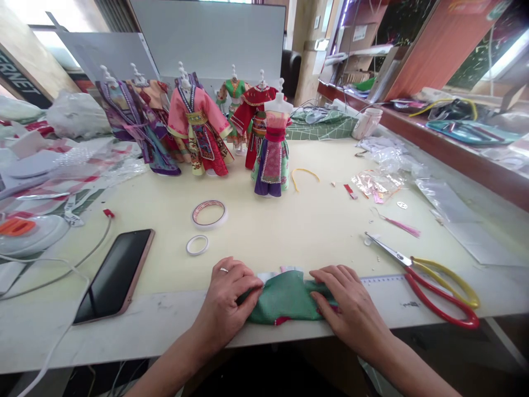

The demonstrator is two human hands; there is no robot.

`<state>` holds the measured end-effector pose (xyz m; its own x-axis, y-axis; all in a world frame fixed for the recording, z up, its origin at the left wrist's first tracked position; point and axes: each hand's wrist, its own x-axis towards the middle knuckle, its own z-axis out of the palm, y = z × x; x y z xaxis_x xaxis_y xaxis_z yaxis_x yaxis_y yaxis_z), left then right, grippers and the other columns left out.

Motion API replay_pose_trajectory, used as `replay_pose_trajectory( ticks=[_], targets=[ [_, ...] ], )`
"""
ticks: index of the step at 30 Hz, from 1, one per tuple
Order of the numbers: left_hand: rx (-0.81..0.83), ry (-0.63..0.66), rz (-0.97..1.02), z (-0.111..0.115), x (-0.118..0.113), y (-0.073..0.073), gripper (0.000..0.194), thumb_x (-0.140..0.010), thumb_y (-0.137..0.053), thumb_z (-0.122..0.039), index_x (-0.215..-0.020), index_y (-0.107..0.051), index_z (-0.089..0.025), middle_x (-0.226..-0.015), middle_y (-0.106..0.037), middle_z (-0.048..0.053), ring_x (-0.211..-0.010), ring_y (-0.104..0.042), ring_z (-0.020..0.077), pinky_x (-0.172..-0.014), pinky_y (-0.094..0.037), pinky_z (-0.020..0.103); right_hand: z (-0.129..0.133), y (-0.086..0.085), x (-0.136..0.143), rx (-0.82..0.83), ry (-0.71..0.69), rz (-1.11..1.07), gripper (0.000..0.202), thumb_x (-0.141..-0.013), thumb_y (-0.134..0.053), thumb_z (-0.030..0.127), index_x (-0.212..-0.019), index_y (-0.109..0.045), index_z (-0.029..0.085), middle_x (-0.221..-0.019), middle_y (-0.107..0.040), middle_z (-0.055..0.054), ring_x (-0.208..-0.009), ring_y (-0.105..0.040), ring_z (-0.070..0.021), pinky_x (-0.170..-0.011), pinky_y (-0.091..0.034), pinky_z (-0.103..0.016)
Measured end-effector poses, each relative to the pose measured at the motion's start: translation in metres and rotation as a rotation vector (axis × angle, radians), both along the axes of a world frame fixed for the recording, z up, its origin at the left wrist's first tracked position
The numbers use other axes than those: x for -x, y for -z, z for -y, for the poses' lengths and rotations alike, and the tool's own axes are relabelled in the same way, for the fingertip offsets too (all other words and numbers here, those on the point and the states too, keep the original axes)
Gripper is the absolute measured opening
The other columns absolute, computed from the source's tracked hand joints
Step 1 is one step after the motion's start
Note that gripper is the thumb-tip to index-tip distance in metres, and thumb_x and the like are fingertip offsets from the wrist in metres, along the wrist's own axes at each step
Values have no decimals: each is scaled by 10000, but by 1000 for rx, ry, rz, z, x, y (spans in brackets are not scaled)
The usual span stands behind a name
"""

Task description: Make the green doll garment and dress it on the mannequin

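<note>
A piece of green fabric point(285, 298) lies at the table's front edge, with bits of red showing along its lower side and pale material behind its top. My left hand point(229, 295), a ring on one finger, pinches the fabric's left end between thumb and fingers. At the opposite end, my right hand point(345, 298) grips the cloth with thumb and curled fingers. A ruler point(384, 280) lies flat just beyond my right hand. Farther right rest scissors point(430, 281) with one yellow and one red handle, blades slightly apart.
Small dress forms in costumes, one in pink point(202, 129), stand at the back. Two tape rolls, a larger one point(209, 214) and a smaller one point(197, 245), lie mid-table. A phone point(115, 275) and white cable point(78, 270) are left. A pink tassel point(399, 223) and plastic bags point(378, 182) lie right.
</note>
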<state>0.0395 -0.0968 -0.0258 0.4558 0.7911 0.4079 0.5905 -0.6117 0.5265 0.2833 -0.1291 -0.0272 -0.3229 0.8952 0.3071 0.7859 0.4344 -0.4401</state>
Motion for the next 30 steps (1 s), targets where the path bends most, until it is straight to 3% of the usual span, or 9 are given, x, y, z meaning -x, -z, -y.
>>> replay_pose_trajectory(
  ticks=[4,11,20,30],
  targets=[
    [-150,38,27,4,2,-2,164,-790,-552,-60,-819,-620,-207,-769,-601,2,-822,-514,154,-952,-333,455,1,-3,-4,12,11,-100,400,-811,-483,117,-1200,-432,192,-1112,-517,-102,-1029,-478,-234,-886,-402,-419],
    [-287,125,35,9,9,-1,204,-776,-557,-65,-874,-631,-228,-952,-667,24,-977,-537,194,-985,-329,477,-5,-13,-13,332,-130,-268,538,-742,-512,72,-1229,-403,272,-1209,-484,-47,-1165,-405,-207,-994,-359,-401],
    [-191,178,64,12,12,0,235,-776,-535,-18,-899,-571,-214,-953,-693,15,-1046,-531,205,-987,-309,483,-9,-5,-8,306,-178,-284,185,-760,-574,84,-883,-585,222,-952,-598,-34,-945,-509,-187,-859,-401,-365],
    [-95,141,152,10,13,1,211,-789,-513,-22,-894,-538,-203,-797,-633,3,-918,-572,168,-980,-319,447,-8,-8,-4,276,-177,-398,158,-765,-519,52,-755,-549,207,-865,-605,-20,-867,-537,-161,-811,-412,-336]
  ],
)
